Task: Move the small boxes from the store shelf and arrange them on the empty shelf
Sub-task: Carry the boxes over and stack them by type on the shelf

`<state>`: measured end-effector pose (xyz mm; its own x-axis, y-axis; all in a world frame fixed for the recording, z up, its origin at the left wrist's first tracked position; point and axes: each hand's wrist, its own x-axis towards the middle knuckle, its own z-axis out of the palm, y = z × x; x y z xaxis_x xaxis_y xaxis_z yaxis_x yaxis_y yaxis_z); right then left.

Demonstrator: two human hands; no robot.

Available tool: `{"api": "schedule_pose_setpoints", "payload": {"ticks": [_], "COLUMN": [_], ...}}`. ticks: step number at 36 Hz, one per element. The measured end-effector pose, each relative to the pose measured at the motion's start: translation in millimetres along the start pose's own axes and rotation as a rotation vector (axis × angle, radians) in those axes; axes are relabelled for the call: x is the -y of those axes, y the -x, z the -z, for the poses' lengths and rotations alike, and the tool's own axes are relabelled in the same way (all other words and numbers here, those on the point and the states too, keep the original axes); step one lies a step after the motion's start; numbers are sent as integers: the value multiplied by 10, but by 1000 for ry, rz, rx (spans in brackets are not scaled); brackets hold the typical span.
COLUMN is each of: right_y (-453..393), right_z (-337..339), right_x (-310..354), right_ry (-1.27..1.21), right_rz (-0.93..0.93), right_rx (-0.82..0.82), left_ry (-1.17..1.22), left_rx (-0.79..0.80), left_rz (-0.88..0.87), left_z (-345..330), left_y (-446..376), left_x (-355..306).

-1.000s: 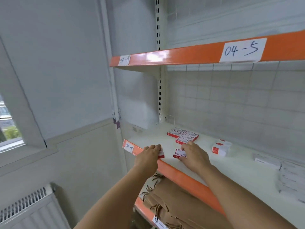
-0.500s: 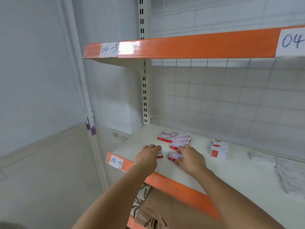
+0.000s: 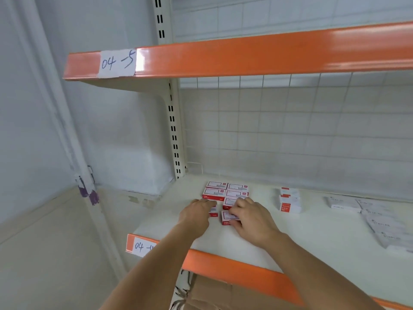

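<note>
L hand (image 3: 196, 212) grips a red-white box (image 3: 213, 211) and R hand (image 3: 252, 217) pinches another box (image 3: 228, 217), both just in front of the box cluster (image 3: 225, 191) on the white shelf (image 3: 245, 249), w/ bare shelf between hands and orange front edge (image 3: 234, 268).

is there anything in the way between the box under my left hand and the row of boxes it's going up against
Nothing visible. The left hand holds a small red-and-white box just in front of the arranged boxes; only bare shelf shows in the narrow gap. The right hand works the neighbouring column.
</note>
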<state>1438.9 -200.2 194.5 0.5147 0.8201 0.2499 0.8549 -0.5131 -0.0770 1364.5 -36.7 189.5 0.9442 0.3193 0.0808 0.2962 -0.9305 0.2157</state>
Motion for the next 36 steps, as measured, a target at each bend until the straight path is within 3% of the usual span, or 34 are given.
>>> {"api": "schedule_pose_setpoints", "payload": {"ticks": [9,17,36], "right_y": [72,74,92], "right_z": [-63,-40,-51], "right_x": [219,310,350], "right_ry": [-22,35,16], "right_rz": [-171,-227,-250], "right_rx": [-87,-4,-41], "left_ry": [-239,-176,-112], "left_rx": [-190,-141,-72], "left_rz": [-193,-280,-312], "left_z": [33,-29,-96], "left_y": [-68,-29,-139], "left_x": [146,225,187]}}
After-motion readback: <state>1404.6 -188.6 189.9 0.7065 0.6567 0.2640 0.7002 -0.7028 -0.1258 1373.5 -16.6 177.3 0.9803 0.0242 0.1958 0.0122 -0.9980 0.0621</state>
